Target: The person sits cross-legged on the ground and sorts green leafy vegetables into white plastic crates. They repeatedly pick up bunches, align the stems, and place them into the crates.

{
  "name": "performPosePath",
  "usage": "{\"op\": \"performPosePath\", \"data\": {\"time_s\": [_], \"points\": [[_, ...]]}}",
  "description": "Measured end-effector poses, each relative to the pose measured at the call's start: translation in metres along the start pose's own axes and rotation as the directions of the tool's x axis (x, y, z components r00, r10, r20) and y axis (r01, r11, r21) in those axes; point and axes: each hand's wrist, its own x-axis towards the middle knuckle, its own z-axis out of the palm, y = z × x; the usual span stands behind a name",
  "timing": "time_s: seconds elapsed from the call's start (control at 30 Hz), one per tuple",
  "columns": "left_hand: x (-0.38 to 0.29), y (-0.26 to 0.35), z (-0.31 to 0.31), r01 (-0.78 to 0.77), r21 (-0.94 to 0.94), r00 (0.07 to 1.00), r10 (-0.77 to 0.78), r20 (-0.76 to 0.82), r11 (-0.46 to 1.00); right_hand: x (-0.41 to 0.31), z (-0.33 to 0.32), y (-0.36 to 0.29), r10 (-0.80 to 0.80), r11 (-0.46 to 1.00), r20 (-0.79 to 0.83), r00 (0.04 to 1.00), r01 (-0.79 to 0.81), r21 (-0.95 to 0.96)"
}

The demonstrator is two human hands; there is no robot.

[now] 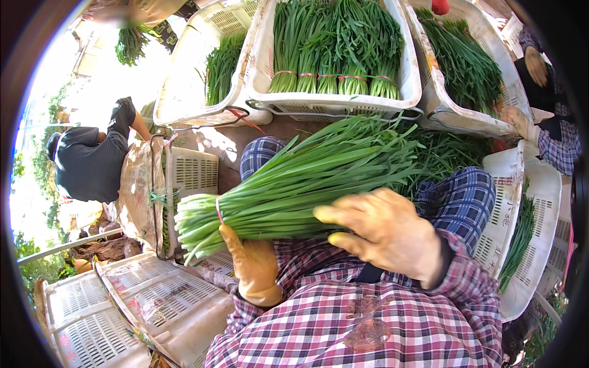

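Note:
A large bundle of garlic chives (303,175) lies slantwise across my lap, its pale cut stems to the left and green leaves to the upper right. A pink band (219,209) circles it near the stem end. My left hand (255,271), in a yellowish glove, grips the bundle from below, thumb beside the band. Slightly blurred, my gloved right hand (386,234) is by the lower edge of the leaves with fingers apart; whether it touches them I cannot tell. More loose chives (451,152) lie behind the bundle, near my right knee.
Ahead stands a white plastic crate (331,97) of banded chives, between a left crate (184,92) and a right crate (515,99). Another crate (529,271) is at my right. Crates (152,294) lie at lower left. A co-worker's hand (517,122) rests at the right crate; another person (92,161) bends over at left.

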Motion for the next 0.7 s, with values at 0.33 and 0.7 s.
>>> {"op": "performPosePath", "data": {"time_s": [0.33, 0.7], "points": [[-0.031, 0.062, 0.090, -0.447, 0.893, 0.887, 0.150, 0.436, 0.049, 0.038, 0.069, -0.011, -0.214, 0.967, -0.092, 0.973, 0.197, -0.163], [0.068, 0.047, 0.117, -0.036, 0.986, 0.916, -0.399, -0.033, -0.163, 0.018, 0.069, -0.008, -0.063, 0.952, -0.297, 0.953, -0.032, -0.306]]}}
